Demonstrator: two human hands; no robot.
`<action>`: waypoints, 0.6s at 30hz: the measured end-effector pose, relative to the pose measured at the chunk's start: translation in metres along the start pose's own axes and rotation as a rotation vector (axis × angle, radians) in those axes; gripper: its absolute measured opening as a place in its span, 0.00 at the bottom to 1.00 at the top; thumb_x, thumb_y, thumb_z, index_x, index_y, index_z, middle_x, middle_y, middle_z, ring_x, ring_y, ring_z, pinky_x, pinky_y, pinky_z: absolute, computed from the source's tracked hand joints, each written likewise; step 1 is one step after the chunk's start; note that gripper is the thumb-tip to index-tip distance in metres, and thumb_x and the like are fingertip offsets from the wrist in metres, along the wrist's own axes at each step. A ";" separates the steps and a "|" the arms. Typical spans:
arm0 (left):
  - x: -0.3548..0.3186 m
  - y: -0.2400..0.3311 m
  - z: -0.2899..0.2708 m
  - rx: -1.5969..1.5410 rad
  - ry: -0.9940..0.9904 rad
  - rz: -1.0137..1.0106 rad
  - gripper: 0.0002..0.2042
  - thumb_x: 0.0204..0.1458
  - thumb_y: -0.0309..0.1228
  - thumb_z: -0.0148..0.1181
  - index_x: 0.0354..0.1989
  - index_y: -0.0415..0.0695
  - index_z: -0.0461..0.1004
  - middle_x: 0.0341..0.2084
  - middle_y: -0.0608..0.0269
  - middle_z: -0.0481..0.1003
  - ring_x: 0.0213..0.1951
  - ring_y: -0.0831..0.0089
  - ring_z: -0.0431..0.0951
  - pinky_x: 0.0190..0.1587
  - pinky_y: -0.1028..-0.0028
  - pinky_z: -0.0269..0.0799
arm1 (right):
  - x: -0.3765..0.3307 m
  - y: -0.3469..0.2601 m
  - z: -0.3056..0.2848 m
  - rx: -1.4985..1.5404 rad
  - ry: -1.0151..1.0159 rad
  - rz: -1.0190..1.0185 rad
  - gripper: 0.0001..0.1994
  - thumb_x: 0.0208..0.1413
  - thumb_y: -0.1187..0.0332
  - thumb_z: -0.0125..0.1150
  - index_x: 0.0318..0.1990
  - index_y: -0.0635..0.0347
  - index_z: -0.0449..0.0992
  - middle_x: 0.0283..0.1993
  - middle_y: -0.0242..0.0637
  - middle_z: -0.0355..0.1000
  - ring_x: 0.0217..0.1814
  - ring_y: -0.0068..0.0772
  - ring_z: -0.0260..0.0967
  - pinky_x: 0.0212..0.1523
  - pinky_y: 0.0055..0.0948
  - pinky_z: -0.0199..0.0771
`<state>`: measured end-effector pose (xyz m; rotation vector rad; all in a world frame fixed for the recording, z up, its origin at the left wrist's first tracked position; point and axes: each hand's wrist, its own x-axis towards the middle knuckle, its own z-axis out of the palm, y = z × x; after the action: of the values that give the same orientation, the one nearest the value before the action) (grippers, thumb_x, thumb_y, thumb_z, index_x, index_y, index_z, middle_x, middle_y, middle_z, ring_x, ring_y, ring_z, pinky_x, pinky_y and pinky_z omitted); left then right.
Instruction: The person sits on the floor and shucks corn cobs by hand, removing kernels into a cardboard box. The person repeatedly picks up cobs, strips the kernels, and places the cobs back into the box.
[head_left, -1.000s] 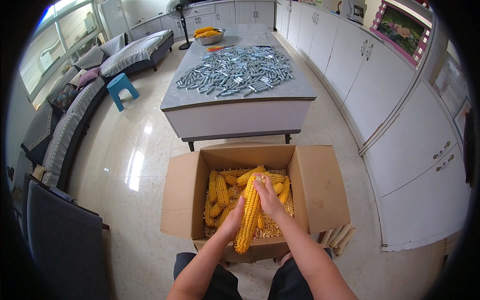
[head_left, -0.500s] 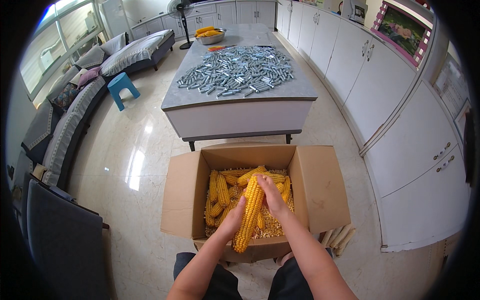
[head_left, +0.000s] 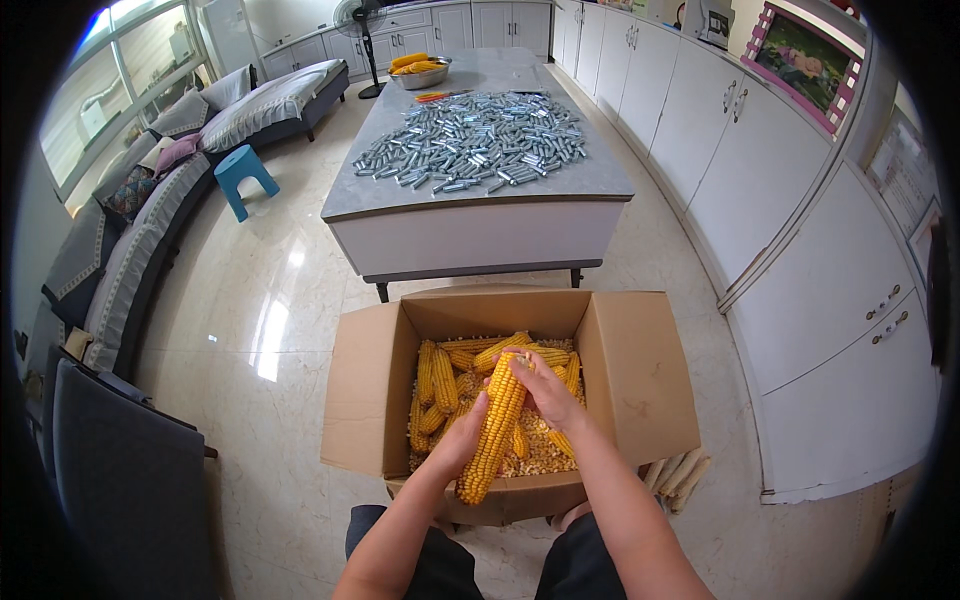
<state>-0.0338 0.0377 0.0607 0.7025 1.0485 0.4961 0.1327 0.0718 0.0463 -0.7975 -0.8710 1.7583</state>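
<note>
Both hands hold one yellow corn cob (head_left: 492, 432) slantwise above an open cardboard box (head_left: 650, 375). My left hand (head_left: 462, 438) is closed on the cob's left side, about halfway along. Around the far end, on the right, my right hand (head_left: 546, 390) has its fingers wrapped, with the thumb pressing near the tip. Underneath, several whole corn cobs (head_left: 436, 378) lie inside the box, mostly along its left and far sides. Loose corn kernels (head_left: 545, 458) cover the box floor. My hands and the held cob hide part of the contents.
Beyond the box stands a grey-topped table (head_left: 440, 205) with a heap of small metal cylinders (head_left: 480, 140) and a metal bowl (head_left: 420, 75) of corn. Several bare cobs (head_left: 680, 474) lie right of the box. A blue stool (head_left: 245, 180), a sofa (head_left: 150, 240) and white cabinets (head_left: 720, 150) flank the table.
The held cob has shifted slightly left and toward me. My right thumb has come over its far end, and my right hand has moved a little lower.
</note>
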 end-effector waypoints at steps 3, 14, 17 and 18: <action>-0.002 0.000 0.002 0.075 0.008 0.053 0.31 0.54 0.57 0.32 0.42 0.36 0.65 0.23 0.56 0.72 0.19 0.69 0.74 0.21 0.73 0.72 | -0.001 -0.004 -0.004 -0.064 -0.045 0.006 0.20 0.57 0.62 0.49 0.54 0.58 0.55 0.48 0.34 0.62 0.47 0.24 0.63 0.45 0.25 0.68; -0.011 0.012 -0.003 0.086 -0.062 -0.037 0.30 0.56 0.54 0.31 0.44 0.37 0.65 0.26 0.58 0.72 0.24 0.73 0.74 0.26 0.75 0.72 | -0.005 -0.016 -0.009 0.059 -0.128 0.088 0.18 0.59 0.62 0.43 0.53 0.59 0.57 0.51 0.33 0.61 0.50 0.24 0.62 0.46 0.28 0.68; 0.009 -0.011 -0.009 0.372 0.091 0.282 0.29 0.57 0.53 0.32 0.45 0.35 0.65 0.30 0.58 0.72 0.27 0.75 0.73 0.31 0.76 0.70 | -0.001 -0.012 -0.003 0.017 -0.058 0.058 0.18 0.58 0.62 0.46 0.53 0.59 0.57 0.49 0.34 0.63 0.47 0.23 0.63 0.45 0.26 0.67; 0.007 -0.010 -0.005 0.430 0.131 0.363 0.29 0.58 0.52 0.33 0.44 0.33 0.66 0.32 0.59 0.72 0.30 0.76 0.71 0.35 0.77 0.68 | -0.001 -0.007 -0.004 -0.102 -0.022 0.027 0.18 0.58 0.61 0.47 0.53 0.59 0.57 0.48 0.34 0.63 0.46 0.22 0.63 0.44 0.25 0.67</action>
<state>-0.0344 0.0373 0.0477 1.2694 1.1700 0.6419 0.1395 0.0736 0.0498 -0.8611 -0.9748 1.7604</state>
